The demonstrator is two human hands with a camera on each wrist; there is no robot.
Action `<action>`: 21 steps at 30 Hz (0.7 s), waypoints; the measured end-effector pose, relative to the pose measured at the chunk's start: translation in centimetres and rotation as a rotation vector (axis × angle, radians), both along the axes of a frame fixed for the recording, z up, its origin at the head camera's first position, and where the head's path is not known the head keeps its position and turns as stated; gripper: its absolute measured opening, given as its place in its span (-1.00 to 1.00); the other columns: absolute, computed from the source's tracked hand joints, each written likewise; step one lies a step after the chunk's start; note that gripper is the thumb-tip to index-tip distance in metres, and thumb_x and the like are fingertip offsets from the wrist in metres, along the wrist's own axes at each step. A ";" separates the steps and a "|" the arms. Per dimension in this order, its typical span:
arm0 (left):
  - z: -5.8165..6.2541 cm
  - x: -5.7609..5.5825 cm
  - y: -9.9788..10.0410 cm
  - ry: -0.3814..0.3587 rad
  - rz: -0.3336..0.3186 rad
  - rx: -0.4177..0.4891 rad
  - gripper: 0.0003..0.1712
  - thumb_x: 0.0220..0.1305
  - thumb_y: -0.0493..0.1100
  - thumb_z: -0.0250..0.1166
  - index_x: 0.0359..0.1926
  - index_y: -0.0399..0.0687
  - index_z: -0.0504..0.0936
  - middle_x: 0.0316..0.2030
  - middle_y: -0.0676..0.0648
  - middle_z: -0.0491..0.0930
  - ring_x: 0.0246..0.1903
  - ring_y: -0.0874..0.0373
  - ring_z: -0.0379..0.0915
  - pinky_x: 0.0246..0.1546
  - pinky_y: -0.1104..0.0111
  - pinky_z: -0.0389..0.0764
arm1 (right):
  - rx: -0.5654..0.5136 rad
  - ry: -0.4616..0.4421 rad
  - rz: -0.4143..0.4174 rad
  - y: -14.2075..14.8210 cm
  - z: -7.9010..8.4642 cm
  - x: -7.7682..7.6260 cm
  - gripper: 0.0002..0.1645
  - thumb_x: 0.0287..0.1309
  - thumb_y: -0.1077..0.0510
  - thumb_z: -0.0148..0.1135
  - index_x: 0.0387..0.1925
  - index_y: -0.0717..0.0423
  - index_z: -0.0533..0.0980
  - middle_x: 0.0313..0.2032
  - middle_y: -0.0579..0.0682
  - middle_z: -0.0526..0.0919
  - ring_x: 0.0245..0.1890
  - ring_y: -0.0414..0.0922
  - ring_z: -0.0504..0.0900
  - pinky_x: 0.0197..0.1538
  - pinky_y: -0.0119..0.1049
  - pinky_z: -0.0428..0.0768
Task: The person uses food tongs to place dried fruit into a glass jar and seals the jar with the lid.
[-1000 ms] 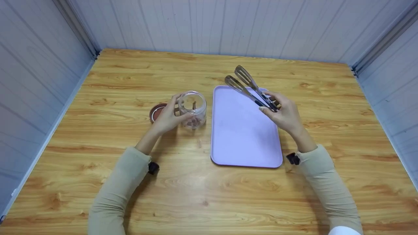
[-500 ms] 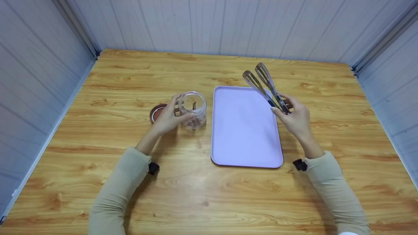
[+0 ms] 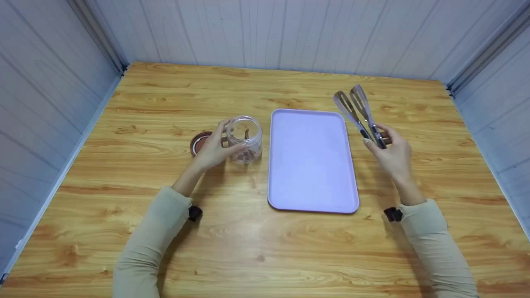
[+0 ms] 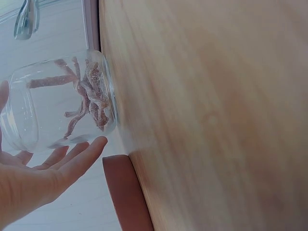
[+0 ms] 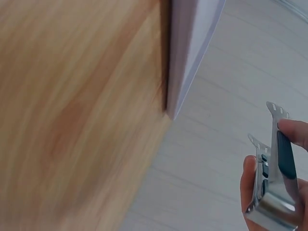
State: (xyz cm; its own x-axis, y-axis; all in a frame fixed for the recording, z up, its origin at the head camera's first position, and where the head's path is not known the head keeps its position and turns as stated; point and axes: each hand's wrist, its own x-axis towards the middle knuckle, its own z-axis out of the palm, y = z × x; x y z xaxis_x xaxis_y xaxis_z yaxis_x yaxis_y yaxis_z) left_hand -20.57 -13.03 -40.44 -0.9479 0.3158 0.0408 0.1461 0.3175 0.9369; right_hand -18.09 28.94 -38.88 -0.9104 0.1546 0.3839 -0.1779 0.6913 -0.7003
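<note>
My left hand (image 3: 212, 152) holds a clear round jar (image 3: 253, 149), thumb on the near side and fingers on the far side. The jar stands upright on the table, without a lid. Reddish-brown dried sticks (image 4: 91, 96) lie at its bottom, and one leans up the wall. My right hand (image 3: 393, 157) grips metal tongs (image 3: 359, 114) by their dark-padded handles, thumb on one arm and fingers on the other. The tongs' slotted ends point up and away, spread apart, above the table to the right of the tray. In the right wrist view, the tongs' bent end (image 5: 276, 209) faces the camera.
A flat lilac tray (image 3: 312, 165) lies between the hands, just right of the jar. A brown lid (image 3: 198, 142) rests left of the jar, partly hidden by the left hand. White panel walls (image 3: 265, 33) border the wooden table (image 3: 256, 248) behind and at both sides.
The right hand has carried the tongs rightward and slightly toward the person, from over the tray to beyond its right edge. The left hand and jar have stayed put.
</note>
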 end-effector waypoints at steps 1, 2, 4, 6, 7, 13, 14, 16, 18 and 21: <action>0.3 0.1 0.0 -0.002 -0.003 0.002 -0.10 0.03 -0.06 0.31 0.30 -0.05 0.00 0.18 -0.31 0.09 0.12 -0.17 0.13 0.03 0.19 0.34 | 0.004 -0.013 -0.010 0.3 -0.1 0.1 -0.46 -0.10 0.10 0.33 -0.01 0.15 0.47 -0.36 0.11 0.56 -0.40 -0.14 0.46 -0.40 -0.51 0.39; 0.6 0.3 0.1 -0.005 -0.005 0.005 -0.11 0.04 -0.09 0.31 0.30 -0.08 0.00 0.18 -0.31 0.09 0.12 -0.19 0.12 0.03 0.18 0.33 | 0.008 -0.030 -0.020 0.6 -0.1 0.1 -0.45 -0.09 0.09 0.33 0.00 0.15 0.46 -0.35 0.11 0.55 -0.40 -0.14 0.45 -0.41 -0.50 0.39; 1.4 0.7 0.2 -0.009 -0.012 0.009 -0.12 0.06 -0.14 0.30 0.30 -0.13 -0.01 0.17 -0.32 0.09 0.12 -0.21 0.11 0.04 0.16 0.31 | 0.018 -0.070 -0.041 1.2 -0.3 0.3 -0.43 -0.06 0.06 0.30 0.03 0.14 0.43 -0.33 0.11 0.55 -0.40 -0.14 0.44 -0.42 -0.48 0.37; 2.1 1.1 0.4 -0.011 -0.015 0.012 -0.14 0.07 -0.19 0.28 0.29 -0.18 -0.02 0.17 -0.33 0.09 0.12 -0.23 0.11 0.05 0.14 0.31 | 0.030 -0.118 -0.060 1.8 -0.5 0.4 -0.41 -0.03 0.02 0.27 0.07 0.13 0.40 -0.30 0.11 0.53 -0.39 -0.14 0.43 -0.43 -0.46 0.37; 2.5 1.3 0.5 -0.013 -0.016 0.013 -0.14 0.07 -0.21 0.28 0.29 -0.20 -0.02 0.17 -0.33 0.09 0.12 -0.24 0.11 0.05 0.13 0.31 | 0.034 -0.141 -0.068 2.1 -0.6 0.4 -0.40 -0.02 0.01 0.26 0.08 0.12 0.38 -0.29 0.11 0.53 -0.39 -0.13 0.43 -0.45 -0.45 0.37; 3.0 1.7 0.6 -0.014 -0.009 -0.008 -0.16 0.09 -0.23 0.26 0.29 -0.22 -0.02 0.17 -0.33 0.09 0.11 -0.22 0.12 0.05 0.14 0.31 | 0.063 -0.237 -0.083 3.8 -1.4 0.8 -0.36 0.03 -0.03 0.20 0.14 0.13 0.31 -0.22 0.15 0.50 -0.37 -0.08 0.42 -0.45 -0.39 0.36; 3.0 1.7 0.6 -0.015 -0.008 -0.006 -0.16 0.09 -0.23 0.26 0.29 -0.22 -0.02 0.17 -0.33 0.09 0.12 -0.22 0.12 0.05 0.14 0.31 | 0.067 -0.246 -0.081 4.0 -1.5 0.8 -0.35 0.04 -0.03 0.19 0.14 0.15 0.30 -0.21 0.16 0.49 -0.36 -0.07 0.42 -0.43 -0.38 0.36; 3.0 1.7 0.6 -0.020 -0.006 -0.001 -0.16 0.09 -0.23 0.26 0.29 -0.21 -0.02 0.17 -0.33 0.09 0.11 -0.22 0.12 0.03 0.15 0.32 | 0.083 -0.258 -0.076 4.4 -1.6 0.8 -0.33 0.05 -0.04 0.17 0.15 0.18 0.28 -0.19 0.19 0.48 -0.33 -0.05 0.41 -0.41 -0.37 0.36; 3.0 1.7 0.6 -0.022 -0.006 -0.001 -0.16 0.09 -0.22 0.26 0.29 -0.19 -0.02 0.17 -0.33 0.09 0.11 -0.23 0.12 0.03 0.14 0.33 | 0.097 -0.266 -0.070 4.7 -1.6 0.9 -0.32 0.07 -0.05 0.15 0.16 0.21 0.26 -0.18 0.22 0.48 -0.32 -0.02 0.42 -0.39 -0.33 0.37; 3.0 1.7 0.6 -0.021 -0.003 -0.009 -0.17 0.09 -0.21 0.26 0.29 -0.18 -0.02 0.16 -0.35 0.09 0.11 -0.23 0.12 0.04 0.11 0.32 | 0.124 -0.282 -0.061 5.2 -1.5 1.0 -0.32 0.09 -0.06 0.12 0.16 0.25 0.25 -0.19 0.25 0.47 -0.33 0.02 0.42 -0.37 -0.26 0.35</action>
